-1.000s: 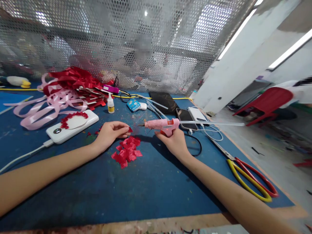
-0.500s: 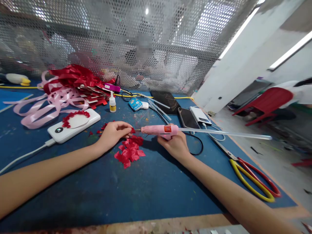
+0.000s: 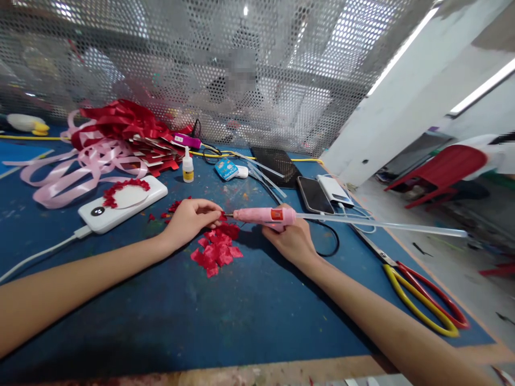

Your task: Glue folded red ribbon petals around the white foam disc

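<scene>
Between the thumb and fingers of my left hand (image 3: 196,219) is a small red ribbon piece (image 3: 220,219), mostly covered by the fingertips. My right hand (image 3: 295,236) is wrapped round a pink glue gun (image 3: 261,215), whose metal tip points left and meets or nearly meets that piece. A long clear glue stick (image 3: 374,223) sticks out of the gun's back. Below my left fingertips lies a pile of red ribbon pieces (image 3: 217,251). At the left, a white disc (image 3: 127,197) partly edged with red pieces rests on a white power bank (image 3: 96,213).
Red ribbons (image 3: 124,120) and pink ribbon loops (image 3: 52,187) lie at the back left, near a small glue bottle (image 3: 188,166). A phone (image 3: 314,195) and red-and-yellow scissors (image 3: 426,300) are at the right. A perforated metal screen (image 3: 193,64) stands behind.
The view has shifted slightly. The red piece at my left fingertips shows less, and the glue gun's tip is still beside it. Both hands keep their grip.
</scene>
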`<state>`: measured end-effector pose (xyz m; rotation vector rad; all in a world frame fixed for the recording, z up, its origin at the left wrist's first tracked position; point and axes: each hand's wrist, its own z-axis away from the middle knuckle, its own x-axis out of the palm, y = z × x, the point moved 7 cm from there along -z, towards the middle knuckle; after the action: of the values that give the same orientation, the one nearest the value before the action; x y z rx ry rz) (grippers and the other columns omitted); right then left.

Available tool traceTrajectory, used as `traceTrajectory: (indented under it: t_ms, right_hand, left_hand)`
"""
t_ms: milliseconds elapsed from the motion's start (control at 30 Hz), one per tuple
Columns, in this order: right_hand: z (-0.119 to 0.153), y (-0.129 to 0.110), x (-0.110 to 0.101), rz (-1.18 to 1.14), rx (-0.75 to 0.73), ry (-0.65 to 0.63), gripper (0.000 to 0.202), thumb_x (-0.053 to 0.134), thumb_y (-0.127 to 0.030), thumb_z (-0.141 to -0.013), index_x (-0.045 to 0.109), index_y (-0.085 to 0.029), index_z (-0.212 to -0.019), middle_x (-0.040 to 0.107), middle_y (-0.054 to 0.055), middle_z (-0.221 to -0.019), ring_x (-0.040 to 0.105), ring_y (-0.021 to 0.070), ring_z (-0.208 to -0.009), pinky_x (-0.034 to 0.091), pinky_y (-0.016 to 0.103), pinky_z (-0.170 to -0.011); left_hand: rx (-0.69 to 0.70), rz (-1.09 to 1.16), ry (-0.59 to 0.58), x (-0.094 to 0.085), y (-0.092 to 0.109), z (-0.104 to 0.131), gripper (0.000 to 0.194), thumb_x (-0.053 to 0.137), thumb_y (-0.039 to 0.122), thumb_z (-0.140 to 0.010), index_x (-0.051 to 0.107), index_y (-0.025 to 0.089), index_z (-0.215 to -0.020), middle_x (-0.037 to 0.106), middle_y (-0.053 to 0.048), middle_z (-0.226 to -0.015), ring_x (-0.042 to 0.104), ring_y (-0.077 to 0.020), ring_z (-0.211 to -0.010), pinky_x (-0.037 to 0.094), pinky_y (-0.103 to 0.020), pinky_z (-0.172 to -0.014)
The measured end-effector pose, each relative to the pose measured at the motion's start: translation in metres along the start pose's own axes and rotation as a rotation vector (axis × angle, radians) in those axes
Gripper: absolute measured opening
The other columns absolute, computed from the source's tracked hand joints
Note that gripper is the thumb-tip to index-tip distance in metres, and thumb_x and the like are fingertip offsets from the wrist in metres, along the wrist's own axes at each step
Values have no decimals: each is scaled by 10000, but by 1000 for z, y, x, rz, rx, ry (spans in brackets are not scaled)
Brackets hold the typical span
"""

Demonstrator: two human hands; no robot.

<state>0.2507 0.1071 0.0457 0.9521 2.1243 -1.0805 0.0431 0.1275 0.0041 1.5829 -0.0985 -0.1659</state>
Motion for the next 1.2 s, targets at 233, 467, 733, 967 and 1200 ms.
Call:
traceTrajectory:
  t_ms: [233,467,733,967,1200]
  right_hand:
    - [1,-1,1,-4,-26,-20,62,483,-232,-650,423,-227,-667,469,-32,-603,475,130,-522,397,257,-536]
    - [1,-1,3,-14,-48,-29,35,483,-227,-659,464,-220,-688,504,-16,-644,498,134,-546,419,257,-554]
    - [1,0,3,-10,-69,-32,31,482,-222,-664,465,-216,-689,518,-4,-678,507,132,-559,438,256,-564]
    - [2,0,3,-13,-84,-31,40,474,-210,-669,474,-209,-709,520,-5,-675,508,130,-556,435,256,-562]
    - [1,0,3,-20,-101,-12,55,475,-193,-665,468,-209,-718,524,-3,-680,525,136,-572,428,252,-560]
  left_hand:
    - [5,-5,-9,0,1,0,167,668,281,-688,669,135,-770,691,-20,-615,650,-138,-586,551,-260,-629]
    - [-5,-20,-6,1,2,0,168,662,279,-687,673,131,-766,689,-23,-606,647,-141,-576,549,-267,-624]
    - [-15,-10,-14,1,0,0,152,661,266,-687,674,136,-764,692,-21,-607,647,-137,-572,547,-260,-618]
    - [-21,2,-18,1,0,0,147,665,253,-685,669,132,-769,689,-19,-607,646,-130,-569,543,-249,-607]
    - [-21,13,-24,0,-1,-1,161,673,265,-678,669,130,-767,687,-19,-609,651,-137,-582,546,-250,-607]
